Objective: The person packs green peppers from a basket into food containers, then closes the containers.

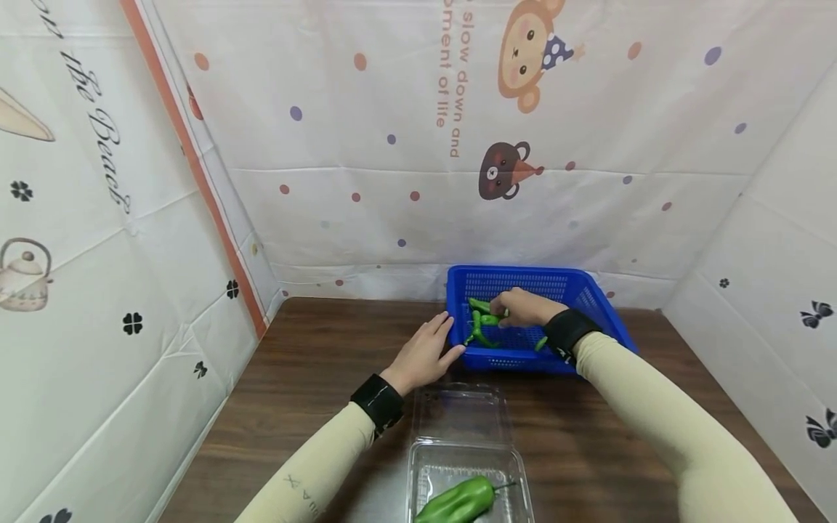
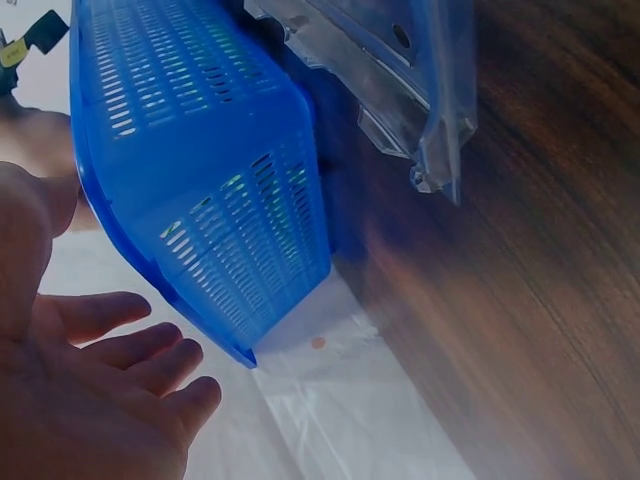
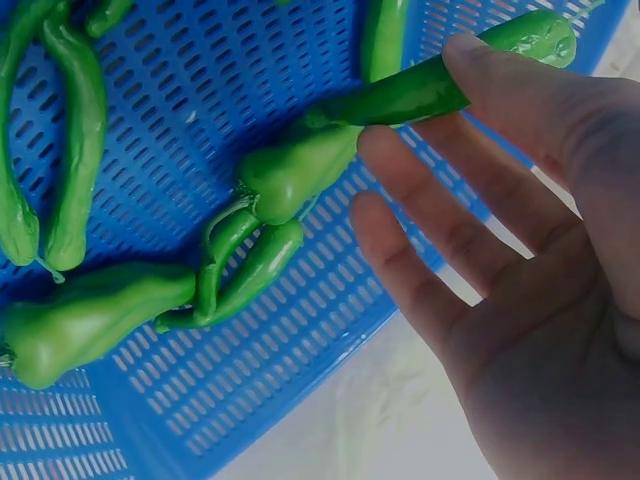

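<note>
My right hand (image 1: 523, 306) is inside the blue plastic basket (image 1: 523, 361). In the right wrist view it pinches a long green pepper (image 3: 415, 92) between thumb and fingers, the stem end pointing up and right. Beneath lie a broad green pepper (image 3: 285, 175), another broad pepper (image 3: 110, 300) and several slim ones. My left hand (image 1: 423, 354) is at the basket's near left corner, fingers extended and thumb by the front rim. Fingertip contact with the rim is unclear in the left wrist view, where the fingers are spread beside the basket wall (image 2: 150, 190).
A clear plastic box (image 1: 445, 465) stands in front of the basket, its lid (image 1: 461, 414) folded back towards it. One large green pepper (image 1: 458, 501) lies inside. The dark wooden table (image 1: 307, 349) meets printed cloth walls at the back and sides.
</note>
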Available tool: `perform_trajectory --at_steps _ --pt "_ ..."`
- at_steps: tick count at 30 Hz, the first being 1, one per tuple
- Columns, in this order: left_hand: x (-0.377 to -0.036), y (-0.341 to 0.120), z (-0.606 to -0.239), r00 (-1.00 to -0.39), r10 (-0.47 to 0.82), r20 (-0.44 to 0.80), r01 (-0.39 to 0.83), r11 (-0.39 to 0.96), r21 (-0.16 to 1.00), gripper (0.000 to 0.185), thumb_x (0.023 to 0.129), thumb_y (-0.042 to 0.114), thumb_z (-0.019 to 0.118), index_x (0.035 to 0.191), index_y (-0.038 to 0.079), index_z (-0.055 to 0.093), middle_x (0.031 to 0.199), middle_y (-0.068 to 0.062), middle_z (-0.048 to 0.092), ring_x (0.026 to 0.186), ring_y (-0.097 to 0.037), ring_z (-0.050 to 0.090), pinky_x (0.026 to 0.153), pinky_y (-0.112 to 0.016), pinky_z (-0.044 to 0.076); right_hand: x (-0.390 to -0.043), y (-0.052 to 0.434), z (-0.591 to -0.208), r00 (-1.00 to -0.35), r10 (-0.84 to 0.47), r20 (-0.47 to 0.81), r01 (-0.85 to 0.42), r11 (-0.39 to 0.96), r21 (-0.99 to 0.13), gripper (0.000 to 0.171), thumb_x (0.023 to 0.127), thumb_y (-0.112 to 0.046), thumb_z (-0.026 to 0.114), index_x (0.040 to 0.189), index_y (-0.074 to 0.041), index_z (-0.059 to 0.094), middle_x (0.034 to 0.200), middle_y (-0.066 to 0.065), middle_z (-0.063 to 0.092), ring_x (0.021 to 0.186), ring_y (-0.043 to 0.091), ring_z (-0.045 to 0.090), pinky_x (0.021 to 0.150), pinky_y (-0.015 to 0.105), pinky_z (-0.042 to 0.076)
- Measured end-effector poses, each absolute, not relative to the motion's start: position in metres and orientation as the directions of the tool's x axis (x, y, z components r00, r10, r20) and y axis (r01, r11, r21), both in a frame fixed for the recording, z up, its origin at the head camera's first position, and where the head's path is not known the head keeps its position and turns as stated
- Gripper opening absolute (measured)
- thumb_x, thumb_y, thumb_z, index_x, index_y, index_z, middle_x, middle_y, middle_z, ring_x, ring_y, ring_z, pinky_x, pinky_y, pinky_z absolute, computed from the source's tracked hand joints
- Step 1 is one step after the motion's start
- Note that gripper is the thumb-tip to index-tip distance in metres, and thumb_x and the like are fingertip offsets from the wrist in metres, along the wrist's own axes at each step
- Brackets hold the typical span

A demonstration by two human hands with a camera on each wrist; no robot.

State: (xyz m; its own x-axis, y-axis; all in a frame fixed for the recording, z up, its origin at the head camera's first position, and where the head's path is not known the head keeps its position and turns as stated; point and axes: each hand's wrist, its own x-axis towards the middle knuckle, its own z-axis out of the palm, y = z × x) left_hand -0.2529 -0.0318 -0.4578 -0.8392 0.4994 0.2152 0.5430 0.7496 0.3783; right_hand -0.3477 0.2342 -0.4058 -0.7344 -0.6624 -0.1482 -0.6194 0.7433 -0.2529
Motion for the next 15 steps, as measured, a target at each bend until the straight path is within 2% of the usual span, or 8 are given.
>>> perform_trajectory --at_steps 15 --pt "-0.245 -0.044 -0.459 -0.826 0.491 0.276 0.563 0.718 0.408 0.068 0.107 0.042 0.053 0.156 -0.002 0.038 0.162 -0.019 0.036 0.151 -0.029 0.034 0.123 -0.047 0.028 -0.340 0.257 -0.410 -0.724 -0.689 -0.026 -0.631 0.678 -0.377 0.011 0.093 -0.012 0.077 0.102 -0.009 0.072 0.098 0.001 0.071 0.100 0.025 0.072 0.086 0.042 0.060"
